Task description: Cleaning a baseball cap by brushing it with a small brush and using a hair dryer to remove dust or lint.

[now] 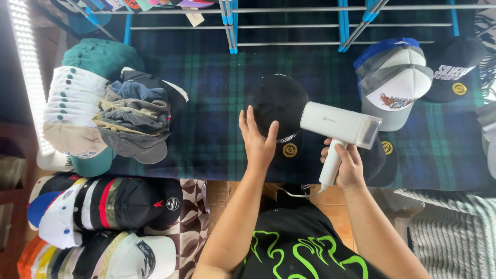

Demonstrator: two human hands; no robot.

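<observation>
A black cap (pixel 278 101) lies on a dark green and blue plaid cloth (pixel 212 93) in the middle of the view. My left hand (pixel 257 138) rests flat on its near left side, fingers together and pointing away from me. My right hand (pixel 345 164) grips the handle of a white handheld garment steamer (pixel 338 126), whose head points left and hovers just right of the cap. A thin white cord trails from the steamer's handle toward my body.
Stacks of caps sit at the left (pixel 103 111), lower left (pixel 98 204) and upper right (pixel 395 85). Another black cap (pixel 382 160) lies under the steamer. A metal rack with blue joints (pixel 289 23) runs along the back. A lit strip lamp (pixel 28 72) stands at far left.
</observation>
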